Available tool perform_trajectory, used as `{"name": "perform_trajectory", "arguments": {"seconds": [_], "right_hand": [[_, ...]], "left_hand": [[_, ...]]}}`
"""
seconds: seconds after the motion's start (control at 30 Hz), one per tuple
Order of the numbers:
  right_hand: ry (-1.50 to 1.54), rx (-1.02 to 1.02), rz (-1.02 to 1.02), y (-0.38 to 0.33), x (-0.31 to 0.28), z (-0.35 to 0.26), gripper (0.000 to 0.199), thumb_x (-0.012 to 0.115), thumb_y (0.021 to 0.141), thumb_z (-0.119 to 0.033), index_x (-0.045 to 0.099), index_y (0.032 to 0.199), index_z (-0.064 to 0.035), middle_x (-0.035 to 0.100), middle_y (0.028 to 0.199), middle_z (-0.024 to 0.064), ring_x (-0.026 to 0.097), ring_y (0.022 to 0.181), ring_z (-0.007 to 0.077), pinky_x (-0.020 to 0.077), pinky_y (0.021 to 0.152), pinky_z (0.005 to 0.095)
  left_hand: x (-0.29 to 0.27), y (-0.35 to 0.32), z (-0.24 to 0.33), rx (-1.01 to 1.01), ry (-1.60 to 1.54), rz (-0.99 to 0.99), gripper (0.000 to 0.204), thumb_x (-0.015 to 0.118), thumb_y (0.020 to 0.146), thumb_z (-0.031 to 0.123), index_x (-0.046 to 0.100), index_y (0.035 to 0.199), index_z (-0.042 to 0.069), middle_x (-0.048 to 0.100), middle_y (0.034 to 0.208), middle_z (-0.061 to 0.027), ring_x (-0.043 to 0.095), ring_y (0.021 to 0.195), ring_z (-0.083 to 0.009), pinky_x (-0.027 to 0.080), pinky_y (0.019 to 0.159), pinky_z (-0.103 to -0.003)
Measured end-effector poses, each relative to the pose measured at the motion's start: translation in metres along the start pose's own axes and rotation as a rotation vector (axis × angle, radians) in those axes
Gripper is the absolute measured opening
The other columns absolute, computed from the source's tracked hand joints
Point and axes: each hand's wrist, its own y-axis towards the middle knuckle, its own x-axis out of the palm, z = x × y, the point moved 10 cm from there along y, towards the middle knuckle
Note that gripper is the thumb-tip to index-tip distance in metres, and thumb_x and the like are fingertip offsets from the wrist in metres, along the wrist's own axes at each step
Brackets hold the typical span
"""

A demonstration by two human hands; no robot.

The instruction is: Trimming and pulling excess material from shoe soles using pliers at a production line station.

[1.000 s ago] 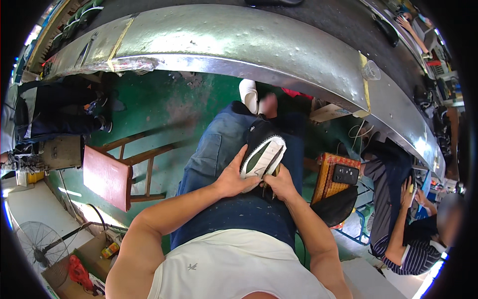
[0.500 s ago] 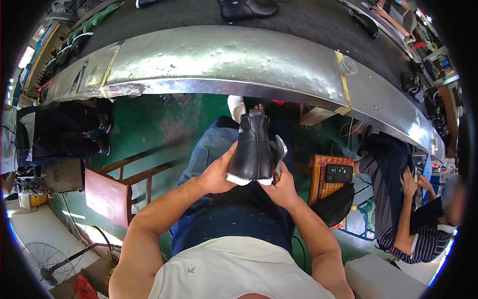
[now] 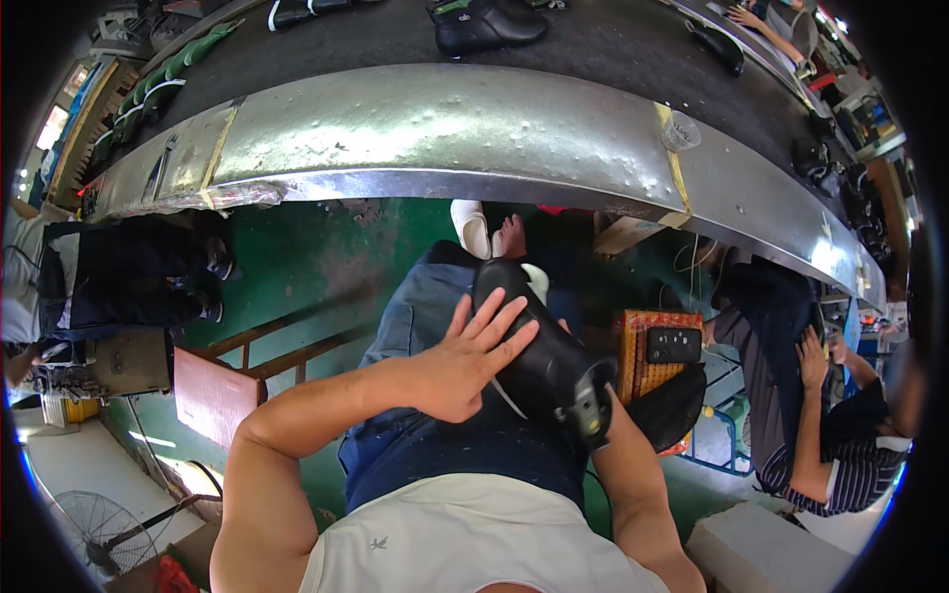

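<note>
A black ankle boot [image 3: 542, 351] is tilted over my lap, its toe pointing away and its opening toward my right forearm. Inside the opening, part of a greenish shoe last [image 3: 590, 410] shows. My left hand [image 3: 465, 361] lies across the boot's upper with fingers spread and stretched out. From the far side and underneath, my right hand [image 3: 564, 325] supports the boot; only a fingertip shows, the rest being hidden behind it. A pale, shiny curved piece [image 3: 535, 283] sticks out beside the toe, possibly the head of the metal pincers.
A metal-edged workbench [image 3: 435, 124] runs across the front, with another black boot [image 3: 489, 28] on its dark top and a clear cup [image 3: 680, 131] at its edge. A wooden stool [image 3: 215, 385] stands left. At right, a phone [image 3: 674, 345] lies on a patterned seat; a co-worker [image 3: 840, 425] sits beyond.
The boot has turned from heel-up to lying slanted, toe away. My left hand has moved from its side onto its upper. The pincers in my right hand are now mostly hidden.
</note>
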Motion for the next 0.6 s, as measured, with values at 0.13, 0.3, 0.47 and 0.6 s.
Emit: {"name": "perform_trajectory", "arguments": {"seconds": [0.13,0.3,0.47,0.6], "right_hand": [[0.179,0.086,0.100,-0.008,-0.006,0.000,0.059,0.080,0.088,-0.040,0.057,0.129,-0.0037,0.067,0.111,0.0049,0.065,0.102,0.0145,0.0530,0.092,0.0300],[-0.437,0.032,0.372,-0.040,-0.027,-0.028,0.041,0.082,0.087,-0.024,0.059,0.115,-0.0049,0.057,0.093,-0.0018,0.055,0.084,0.0089,0.0487,0.077,0.0278],[-0.167,0.182,0.287,-0.072,-0.022,-0.001,0.040,0.069,0.099,-0.024,0.050,0.124,0.0011,0.066,0.118,0.0136,0.069,0.096,0.0182,0.0553,0.066,0.0301],[-0.084,0.149,0.345,-0.082,-0.036,0.008,0.040,0.067,0.100,-0.021,0.048,0.128,-0.0005,0.063,0.127,0.0161,0.069,0.099,0.0220,0.0570,0.070,0.0323]], "left_hand": [[0.021,0.008,-0.037,0.045,-0.674,0.199,0.094,0.067,0.094,0.028,0.010,0.162,-0.002,0.014,0.166,-0.0302,0.004,0.158,-0.0414,0.011,0.125,-0.053],[0.074,0.056,-0.106,-0.270,-1.127,0.145,0.094,0.048,0.103,0.061,0.022,0.154,-0.013,0.031,0.160,-0.0278,0.030,0.151,-0.0318,0.024,0.122,-0.037],[0.080,0.096,-0.089,-0.332,-0.958,-0.245,0.085,0.046,0.102,0.064,0.059,0.131,-0.015,0.063,0.133,-0.0289,0.059,0.129,-0.0361,0.042,0.110,-0.042],[0.116,0.099,-0.123,-0.651,-0.469,-0.244,0.085,0.048,0.098,0.067,0.065,0.117,-0.015,0.066,0.121,-0.0351,0.065,0.114,-0.0466,0.050,0.098,-0.045]]}}
